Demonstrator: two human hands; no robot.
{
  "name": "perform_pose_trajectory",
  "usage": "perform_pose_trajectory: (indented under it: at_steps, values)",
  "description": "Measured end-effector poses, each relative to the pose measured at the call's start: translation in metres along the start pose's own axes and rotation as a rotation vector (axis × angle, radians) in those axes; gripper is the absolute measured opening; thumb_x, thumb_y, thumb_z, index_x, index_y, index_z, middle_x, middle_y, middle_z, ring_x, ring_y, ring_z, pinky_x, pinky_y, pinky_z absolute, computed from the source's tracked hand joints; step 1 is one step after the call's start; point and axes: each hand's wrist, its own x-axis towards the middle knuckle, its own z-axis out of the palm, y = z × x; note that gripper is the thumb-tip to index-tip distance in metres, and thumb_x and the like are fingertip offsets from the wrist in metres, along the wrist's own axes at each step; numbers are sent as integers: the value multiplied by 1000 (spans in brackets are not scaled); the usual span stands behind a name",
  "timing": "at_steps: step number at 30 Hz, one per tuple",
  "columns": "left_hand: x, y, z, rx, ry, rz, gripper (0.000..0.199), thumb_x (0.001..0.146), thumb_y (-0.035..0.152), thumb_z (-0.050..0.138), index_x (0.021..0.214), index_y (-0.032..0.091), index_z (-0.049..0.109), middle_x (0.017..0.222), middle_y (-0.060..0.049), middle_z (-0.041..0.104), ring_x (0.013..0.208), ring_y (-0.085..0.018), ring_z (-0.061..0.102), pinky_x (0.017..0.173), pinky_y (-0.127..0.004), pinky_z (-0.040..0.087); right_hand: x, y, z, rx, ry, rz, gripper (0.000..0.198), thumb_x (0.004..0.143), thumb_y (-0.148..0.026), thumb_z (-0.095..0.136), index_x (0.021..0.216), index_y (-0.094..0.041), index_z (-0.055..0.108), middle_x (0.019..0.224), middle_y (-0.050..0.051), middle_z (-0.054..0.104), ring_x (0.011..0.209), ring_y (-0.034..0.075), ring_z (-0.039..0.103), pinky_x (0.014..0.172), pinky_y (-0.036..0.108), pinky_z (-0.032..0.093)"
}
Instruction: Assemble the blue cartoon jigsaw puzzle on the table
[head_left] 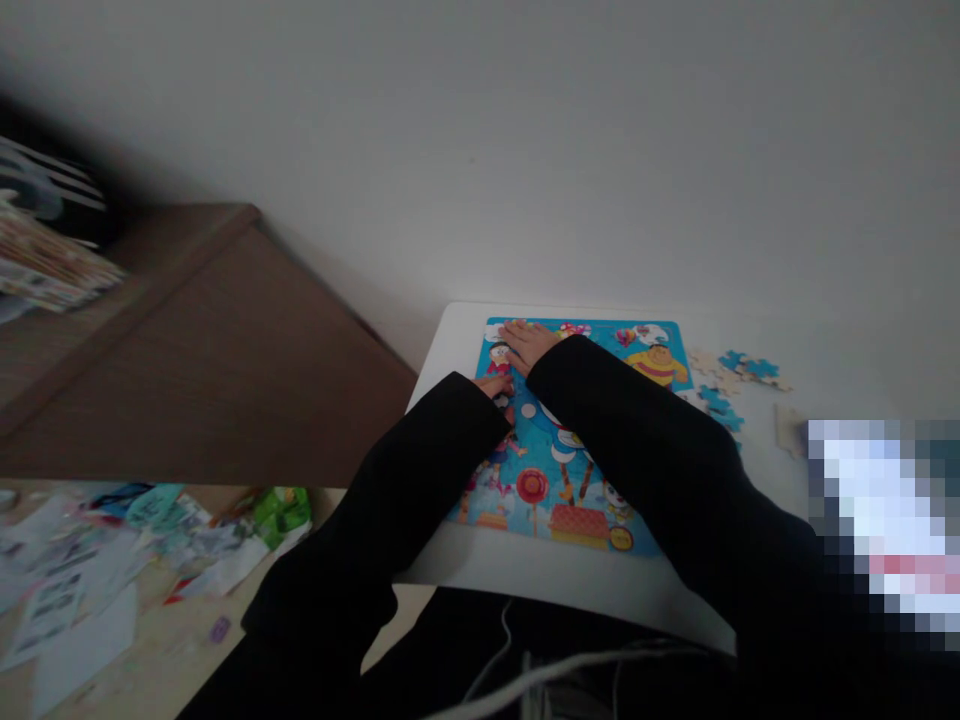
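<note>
A colourful jigsaw puzzle (532, 512) with cartoon figures on blue lies on the white table, much of it filled in. My right hand (527, 343) rests flat on its upper left corner, fingers stretched out. Just below, at the puzzle's left side, my left hand (495, 386) touches the surface with its fingers extended; the black sleeve hides part of it. Neither hand shows a piece in it. Beyond the puzzle's right edge are loose jigsaw pieces (750, 366), some blue and some pale side up. My right forearm covers part of the picture.
The white table (510, 565) meets a wall at the back. A pixelated bright patch (885, 510) covers the right side. At left stands a brown cabinet (225, 340) with books (56, 260) on top. Papers and wrappers (281, 515) litter the floor. A white cable (570, 665) crosses my lap.
</note>
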Motion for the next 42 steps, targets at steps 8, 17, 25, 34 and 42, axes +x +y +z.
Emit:
perform_pose_trajectory:
  at_steps: [8, 17, 25, 34, 42]
  values:
    - [-21, 24, -28, -60, 27, -49, 21, 64, 23, 64, 85, 21, 63, 96, 0, 68, 79, -17, 65, 75, -28, 55, 11, -15, 3, -9, 52, -20, 49, 90, -34, 30, 133, -10, 38, 140, 12, 36, 127, 30, 34, 102, 46, 29]
    - [-54, 29, -46, 62, 178, -341, 24, 67, 24, 60, 90, 19, 64, 76, 0, 67, 66, -14, 63, 63, -24, 53, 19, -10, 8, 65, -10, -51, 51, 90, -35, 33, 137, -16, 32, 142, 8, 31, 131, 29, 27, 103, 53, 26]
    - [-51, 17, -26, 133, 153, -210, 17, 74, 26, 55, 89, 19, 62, 96, -1, 68, 76, -14, 62, 72, -27, 51, -11, -21, -15, 62, -84, -434, 33, 85, -26, 48, 114, -19, 60, 122, 8, 57, 113, 21, 52, 96, 34, 40]
    - [-51, 8, -22, 51, 227, -147, 14, 72, 25, 58, 83, 19, 63, 91, -2, 69, 71, -12, 62, 70, -24, 51, -30, -25, -28, 247, -137, -164, 43, 74, -25, 60, 117, -17, 58, 105, 9, 65, 96, 19, 61, 82, 28, 47]
    - [-24, 10, -21, 24, 144, -28, 16, 71, 28, 60, 85, 20, 63, 95, -2, 68, 85, -17, 64, 78, -28, 52, -90, 8, -40, 303, 275, -19, 29, 70, -29, 59, 97, -21, 67, 92, 3, 69, 86, 17, 63, 77, 27, 50]
